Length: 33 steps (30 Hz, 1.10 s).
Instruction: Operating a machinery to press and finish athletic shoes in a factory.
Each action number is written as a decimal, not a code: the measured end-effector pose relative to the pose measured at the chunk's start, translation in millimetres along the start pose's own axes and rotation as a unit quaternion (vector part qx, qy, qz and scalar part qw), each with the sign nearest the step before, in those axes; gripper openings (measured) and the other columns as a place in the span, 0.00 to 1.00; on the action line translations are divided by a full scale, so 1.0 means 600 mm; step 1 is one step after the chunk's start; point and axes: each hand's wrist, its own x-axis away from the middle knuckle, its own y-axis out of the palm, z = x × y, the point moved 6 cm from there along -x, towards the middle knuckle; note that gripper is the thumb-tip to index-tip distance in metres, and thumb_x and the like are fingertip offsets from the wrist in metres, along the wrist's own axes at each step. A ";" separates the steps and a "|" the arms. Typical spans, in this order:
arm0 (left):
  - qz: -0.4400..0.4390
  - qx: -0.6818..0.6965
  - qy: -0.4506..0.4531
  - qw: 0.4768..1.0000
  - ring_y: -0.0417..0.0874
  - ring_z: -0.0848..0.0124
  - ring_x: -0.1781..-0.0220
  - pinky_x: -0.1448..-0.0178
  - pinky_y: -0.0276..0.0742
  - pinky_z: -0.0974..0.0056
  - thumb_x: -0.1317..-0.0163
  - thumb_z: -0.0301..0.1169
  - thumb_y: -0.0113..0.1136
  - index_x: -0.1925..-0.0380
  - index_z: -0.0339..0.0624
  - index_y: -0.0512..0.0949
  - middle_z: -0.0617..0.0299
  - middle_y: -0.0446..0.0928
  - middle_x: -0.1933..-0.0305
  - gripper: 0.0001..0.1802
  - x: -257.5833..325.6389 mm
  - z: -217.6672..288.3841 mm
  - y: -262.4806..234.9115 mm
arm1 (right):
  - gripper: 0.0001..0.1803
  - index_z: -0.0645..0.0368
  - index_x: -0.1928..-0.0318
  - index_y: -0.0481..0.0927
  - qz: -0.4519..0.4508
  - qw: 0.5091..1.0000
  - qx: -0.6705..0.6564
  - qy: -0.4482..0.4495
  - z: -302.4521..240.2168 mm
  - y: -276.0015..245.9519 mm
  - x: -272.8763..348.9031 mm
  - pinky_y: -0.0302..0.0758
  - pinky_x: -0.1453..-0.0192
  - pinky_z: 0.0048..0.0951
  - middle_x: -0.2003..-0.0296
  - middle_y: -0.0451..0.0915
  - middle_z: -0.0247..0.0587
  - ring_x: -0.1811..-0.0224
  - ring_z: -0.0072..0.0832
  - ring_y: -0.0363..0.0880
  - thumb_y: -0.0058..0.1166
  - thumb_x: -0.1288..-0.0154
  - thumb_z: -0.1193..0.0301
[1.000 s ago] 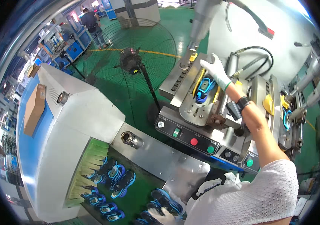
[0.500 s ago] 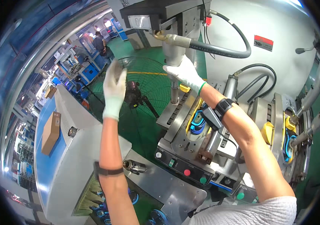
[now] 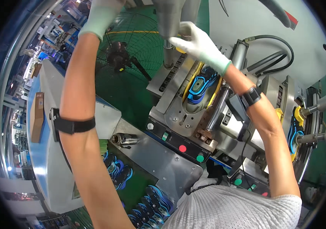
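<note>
My left hand point(image 3: 103, 15), in a white glove with a pale green cuff, is raised at the top edge, its fingers cut off from view. My right hand point(image 3: 201, 45), gloved alike, is beside the grey press column point(image 3: 168, 19). Its thumb points left, apart from the bent fingers, and I make out nothing held; contact with the column is unclear. Below that hand, a black and blue sports shoe point(image 3: 199, 89) sits in the metal press bed point(image 3: 176, 114) between yellow side pads point(image 3: 192, 81). Farther right, a similar shoe point(image 3: 293, 133) is clamped in a second station.
Green and red buttons line the front control panel point(image 3: 182, 148). A fan point(image 3: 118, 55) stands behind the press. At left, a cardboard box point(image 3: 37, 116) lies on a blue surface. Several blue and black shoes point(image 3: 153, 204) are low down. Black hoses point(image 3: 272, 57) curve at right.
The view has shifted. My left hand has gone up and left, its fingers leaving the picture. My right hand appears lower against the press column, and more of the shoe below shows.
</note>
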 end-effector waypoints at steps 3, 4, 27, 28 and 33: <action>0.069 0.122 -0.079 0.987 0.66 0.65 0.24 0.21 0.54 0.67 0.34 0.37 0.64 0.30 0.45 0.65 0.44 0.74 0.35 0.33 0.112 0.051 -0.017 | 0.26 0.70 0.45 0.71 -0.035 0.963 0.267 0.015 0.154 -0.006 0.118 0.78 0.43 0.47 0.52 0.80 0.66 0.48 0.57 0.81 0.58 0.32 0.60; 0.061 0.134 -0.065 0.987 0.74 0.62 0.34 0.28 0.65 0.63 0.33 0.33 0.62 0.31 0.39 0.64 0.45 0.75 0.38 0.32 0.157 0.076 -0.021 | 0.25 0.66 0.43 0.72 -0.108 0.949 0.285 0.082 0.224 0.010 0.148 0.78 0.43 0.48 0.53 0.79 0.68 0.47 0.59 0.79 0.57 0.34 0.62; 0.036 0.240 -0.649 0.721 0.79 0.64 0.38 0.33 0.73 0.61 0.32 0.22 0.54 0.31 0.29 0.63 0.50 0.77 0.39 0.29 1.166 0.400 -0.042 | 0.21 0.57 0.56 0.83 -0.293 0.816 0.484 0.120 0.342 0.114 0.110 0.78 0.48 0.48 0.60 0.86 0.50 0.53 0.49 0.84 0.42 0.27 0.56; 0.021 0.239 -0.657 0.715 0.79 0.64 0.38 0.33 0.72 0.61 0.32 0.22 0.54 0.31 0.29 0.62 0.49 0.77 0.39 0.30 1.169 0.409 -0.060 | 0.27 0.61 0.54 0.83 -0.205 0.875 0.432 0.077 0.332 0.114 0.107 0.77 0.46 0.51 0.57 0.85 0.56 0.51 0.53 0.83 0.39 0.26 0.52; 0.025 0.284 -0.714 0.639 0.78 0.61 0.38 0.32 0.71 0.60 0.28 0.24 0.52 0.29 0.30 0.58 0.45 0.73 0.35 0.30 1.244 0.440 -0.079 | 0.34 0.69 0.40 0.73 -0.116 0.855 0.480 0.162 0.238 0.095 0.124 0.73 0.36 0.47 0.44 0.77 0.67 0.40 0.55 0.77 0.52 0.32 0.50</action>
